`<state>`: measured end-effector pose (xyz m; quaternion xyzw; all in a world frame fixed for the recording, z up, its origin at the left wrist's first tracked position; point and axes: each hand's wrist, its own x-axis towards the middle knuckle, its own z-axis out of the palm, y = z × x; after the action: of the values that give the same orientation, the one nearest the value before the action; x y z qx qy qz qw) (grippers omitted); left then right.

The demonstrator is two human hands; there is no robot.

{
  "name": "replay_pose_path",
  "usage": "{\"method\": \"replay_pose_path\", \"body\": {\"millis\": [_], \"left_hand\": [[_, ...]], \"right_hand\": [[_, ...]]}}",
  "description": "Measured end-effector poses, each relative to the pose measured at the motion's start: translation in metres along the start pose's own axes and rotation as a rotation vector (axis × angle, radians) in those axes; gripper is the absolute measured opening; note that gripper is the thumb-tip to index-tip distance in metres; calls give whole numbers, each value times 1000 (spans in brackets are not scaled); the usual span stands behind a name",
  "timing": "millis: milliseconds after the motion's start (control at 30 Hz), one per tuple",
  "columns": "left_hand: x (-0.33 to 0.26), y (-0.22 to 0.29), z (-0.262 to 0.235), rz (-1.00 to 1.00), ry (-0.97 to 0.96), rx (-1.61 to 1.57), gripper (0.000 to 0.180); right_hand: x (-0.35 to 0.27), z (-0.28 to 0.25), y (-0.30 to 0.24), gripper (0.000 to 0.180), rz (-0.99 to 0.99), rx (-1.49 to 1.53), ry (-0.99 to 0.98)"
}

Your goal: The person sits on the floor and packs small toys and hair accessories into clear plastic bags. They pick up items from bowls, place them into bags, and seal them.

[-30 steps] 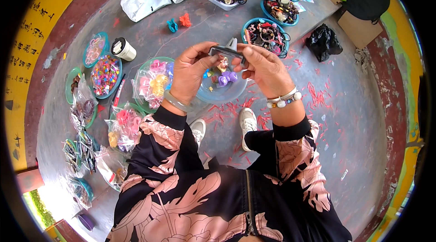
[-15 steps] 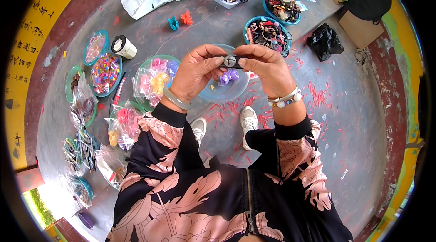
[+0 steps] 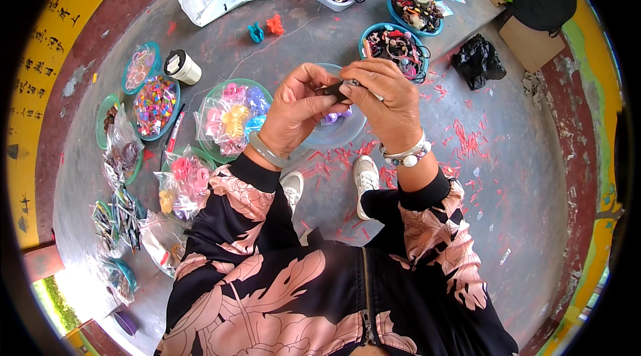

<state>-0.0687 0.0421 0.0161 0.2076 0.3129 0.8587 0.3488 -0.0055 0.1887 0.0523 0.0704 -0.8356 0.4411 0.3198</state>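
My left hand (image 3: 300,102) and my right hand (image 3: 384,94) meet above a pale blue bowl (image 3: 334,137). Between their fingertips is a small black strip (image 3: 332,92). The left thumb presses on one end of it, while the right thumb and fingers pinch the other. Most of the strip is covered by fingers, so its exact kind does not show. Purple pieces (image 3: 338,115) lie in the bowl below, partly hidden by the hands.
Left of my hands stand a green bowl of bagged coloured pieces (image 3: 230,115), a basin of small bright pieces (image 3: 156,107) and a lidded cup (image 3: 183,67). Basins of dark hair ties (image 3: 395,52) sit far right. Red scraps (image 3: 467,139) litter the floor; a black bag (image 3: 478,62) lies beyond.
The strip was held level between both hands, its round grey piece showing. Now it is tilted, the right hand has turned and moved left over it, and the round piece is mostly covered.
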Motion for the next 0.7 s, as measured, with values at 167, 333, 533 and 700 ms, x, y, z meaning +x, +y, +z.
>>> {"method": "replay_pose_path", "body": {"millis": [167,333,533,700], "left_hand": [[-1,0,1,8,-61,53,25],[0,1,-1,-48,72,85,17],[2,3,-9,-49,308,0,18],[4,2,-14,-97,414,67,22]], "right_hand": [[-5,1,5,9,170,242,67],[1,-9,-1,19,692,452,-47],[-4,-6,9,28,711,719,-136],[-10,6,16,25,505,264,-25]]}}
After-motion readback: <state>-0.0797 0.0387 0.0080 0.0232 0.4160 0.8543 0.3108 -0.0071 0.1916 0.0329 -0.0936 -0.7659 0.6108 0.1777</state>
